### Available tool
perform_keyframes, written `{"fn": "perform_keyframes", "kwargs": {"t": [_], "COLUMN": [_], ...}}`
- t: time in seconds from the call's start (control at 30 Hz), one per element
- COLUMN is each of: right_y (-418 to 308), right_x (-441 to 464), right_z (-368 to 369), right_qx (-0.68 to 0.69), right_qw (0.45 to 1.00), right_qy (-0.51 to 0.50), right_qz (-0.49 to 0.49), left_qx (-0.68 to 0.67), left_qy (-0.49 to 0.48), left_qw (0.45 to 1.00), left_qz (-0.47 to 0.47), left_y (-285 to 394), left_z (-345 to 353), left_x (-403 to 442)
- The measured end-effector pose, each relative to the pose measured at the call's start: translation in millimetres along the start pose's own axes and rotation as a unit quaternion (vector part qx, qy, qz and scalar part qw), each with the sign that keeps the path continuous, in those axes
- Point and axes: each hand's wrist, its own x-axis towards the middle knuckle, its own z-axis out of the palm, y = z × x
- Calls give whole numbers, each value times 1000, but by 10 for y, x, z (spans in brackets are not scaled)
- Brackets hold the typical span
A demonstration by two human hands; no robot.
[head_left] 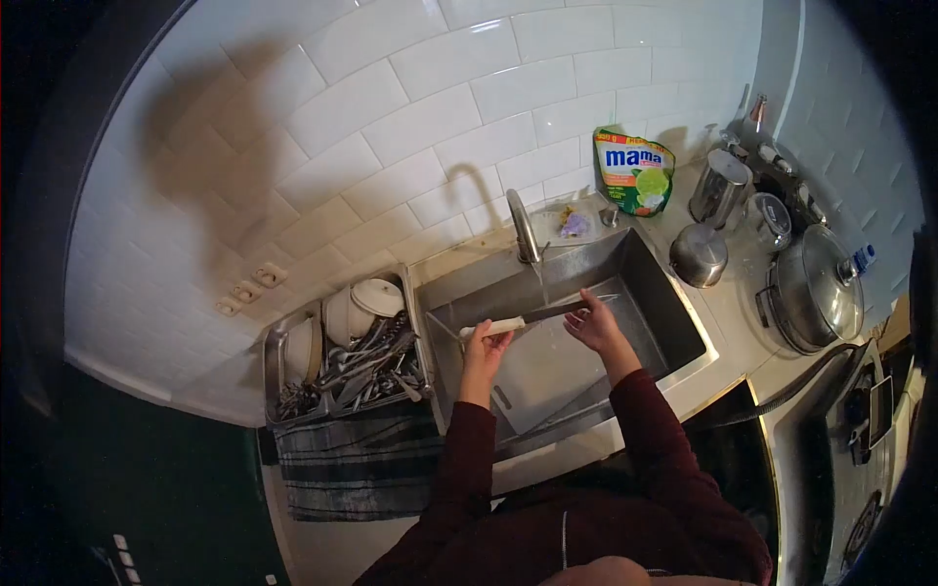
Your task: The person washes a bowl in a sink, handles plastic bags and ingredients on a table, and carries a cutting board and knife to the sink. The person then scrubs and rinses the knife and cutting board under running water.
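Over the sink (640,278), both hands hold a knife (508,326) level, with its pale handle to the left and its dark blade to the right. My left hand (485,350) is closed around the handle. At the other end, my right hand (596,327) has its fingers closed on the blade near its tip. A thin stream of water falls from the faucet (523,227) just behind the knife. Something pale and flat lies in the basin below; I cannot tell exactly what it is.
Left of the sink, a metal dish rack (334,410) holds bowls and lots of cutlery on a striped cloth (342,483). Behind to the right stands a green detergent pouch (635,174). A metal cup (699,256) and a lidded pot (816,293) sit right, near the stove (840,469).
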Motion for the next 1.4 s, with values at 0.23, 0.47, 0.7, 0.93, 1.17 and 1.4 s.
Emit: {"fn": "perform_keyframes", "kwargs": {"t": [0.23, 0.47, 0.7, 0.93, 1.17, 1.4], "right_y": [-31, 96, 343, 284, 96, -236], "right_x": [67, 157, 251, 149, 577, 226], "right_z": [-162, -130, 151, 395, 499, 1060], "right_qx": [0, 7, 90, -194, -364, -631], "right_qw": [995, 995, 992, 967, 917, 724], "right_qy": [-53, -56, -85, -109, -153, -232], "right_qz": [-86, -88, -21, 128, -53, -155], "left_qx": [-26, 9, 95, 115, 233, 499], "left_qy": [-39, -63, -40, 39, 17, -67], "left_qw": [996, 994, 976, 950, 923, 812], "left_qz": [79, 84, 190, 287, 305, 295], "left_y": [-156, -47, 256, 526, 458, -311], "left_z": [-18, 131, 372, 434, 443, 516], "left_x": [125, -13, -305, -469, -285, 288]}}
